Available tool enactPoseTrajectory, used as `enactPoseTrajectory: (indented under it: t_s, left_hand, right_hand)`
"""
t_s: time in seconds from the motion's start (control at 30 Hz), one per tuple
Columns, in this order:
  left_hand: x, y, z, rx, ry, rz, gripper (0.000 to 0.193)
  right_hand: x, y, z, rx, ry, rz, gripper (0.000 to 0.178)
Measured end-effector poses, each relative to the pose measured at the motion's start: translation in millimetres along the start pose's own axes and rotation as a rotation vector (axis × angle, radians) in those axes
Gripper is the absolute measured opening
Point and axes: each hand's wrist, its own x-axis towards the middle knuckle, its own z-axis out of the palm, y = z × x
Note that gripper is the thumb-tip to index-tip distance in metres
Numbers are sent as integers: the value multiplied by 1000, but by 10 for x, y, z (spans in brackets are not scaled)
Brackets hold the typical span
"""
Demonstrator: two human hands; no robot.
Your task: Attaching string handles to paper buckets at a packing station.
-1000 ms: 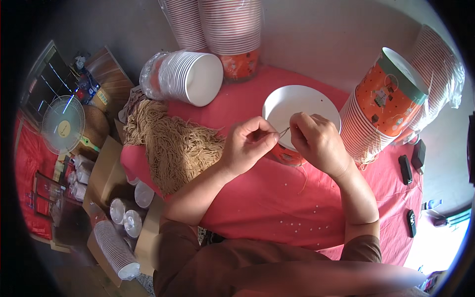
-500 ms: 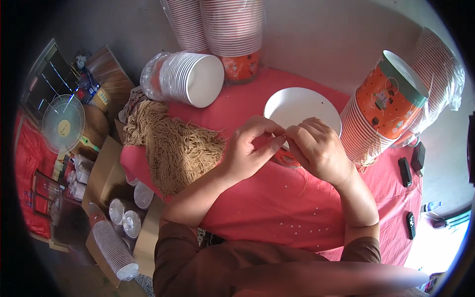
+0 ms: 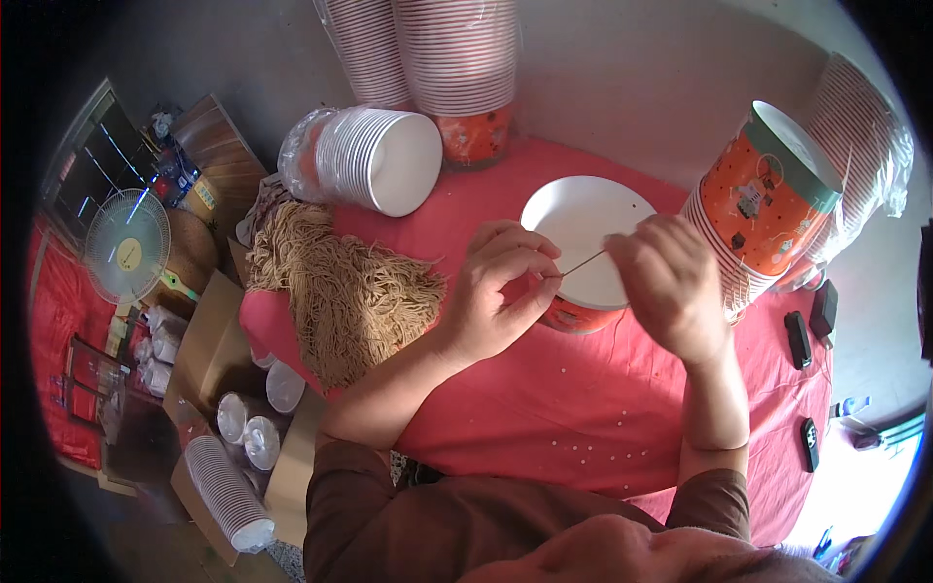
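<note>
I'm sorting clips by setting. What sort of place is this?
Probably a home room or small workshop: a red-covered table bears a heap of tan strands and stacked tubs, with a household fan off to the left.

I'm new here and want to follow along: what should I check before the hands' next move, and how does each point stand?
1. Left hand pinching the thin dark strand: ok.
2. Strand straight between the hands: ok.
3. Right hand gripping the strand firmly: cannot tell, blurred.
4. Round orange paper tub with white inside upright: ok.
5. Red cloth table cover free of bits: not ok, small white bits scattered.
</note>
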Motion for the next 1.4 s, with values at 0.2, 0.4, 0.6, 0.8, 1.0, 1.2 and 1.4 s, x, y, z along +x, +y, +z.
enactPoseTrajectory:
  t_s: [0.2, 0.4, 0.6, 0.8, 1.0, 1.2, 1.4]
  left_hand:
    - [-52, 8, 66, -34, -77, -27, 8]
    - [-53, -51, 60, -124, -163, -29, 7]
    - [-7, -121, 30, -103, -131, -10, 8]
    - [36, -392, -163, 107, -69, -7, 13]
    - [24, -549, -250, 199, 137, -143, 16]
    - [57, -66, -144, 88, 210, 108, 18]
    - [-40, 173, 29, 83, -50, 347, 17]
  right_hand:
    - [-18, 199, -231, -88, 169, 155, 21]
    - [-21, 211, -201, -104, 186, 221, 16]
    - [-32, 190, -211, -34, 140, 282, 14]
    - [-14, 84, -193, 145, -15, 299, 13]
    - [-48, 16, -117, 247, -184, 343, 15]
    - [-82, 65, -37, 171, -273, 336, 16]
    - [-132, 88, 81, 108, -350, 354, 16]
